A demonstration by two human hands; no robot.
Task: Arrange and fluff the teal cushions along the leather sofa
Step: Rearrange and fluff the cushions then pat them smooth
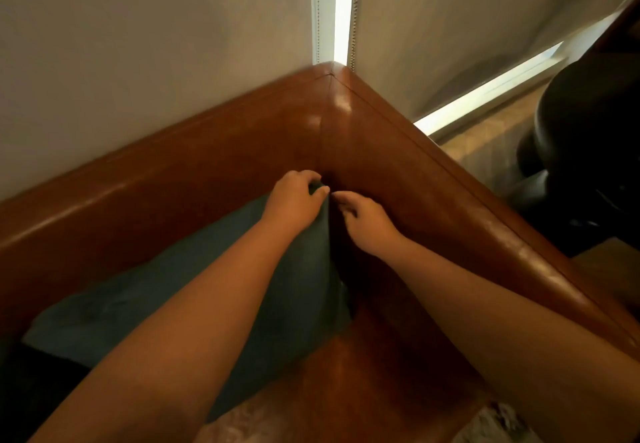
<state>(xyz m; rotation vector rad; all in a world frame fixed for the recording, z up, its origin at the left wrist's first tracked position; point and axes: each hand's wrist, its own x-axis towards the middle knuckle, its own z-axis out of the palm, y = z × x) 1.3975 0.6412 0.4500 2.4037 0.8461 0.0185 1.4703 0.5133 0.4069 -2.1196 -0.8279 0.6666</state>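
Note:
A teal cushion (145,300) leans against the back of the brown leather sofa (173,179), its top right corner reaching into the sofa's inner corner. My left hand (294,200) grips that top corner of the cushion with curled fingers. My right hand (363,224) is just to its right, fingers curled at the cushion's edge against the sofa corner; whether it holds fabric is hidden in shadow. My forearms cover much of the cushion's right part.
The sofa's two backs meet at a corner (332,78) below pale blinds (156,44) with a bright window gap (343,9). A dark round object (588,137) stands at the right beyond the sofa arm. Patterned carpet (242,422) lies below.

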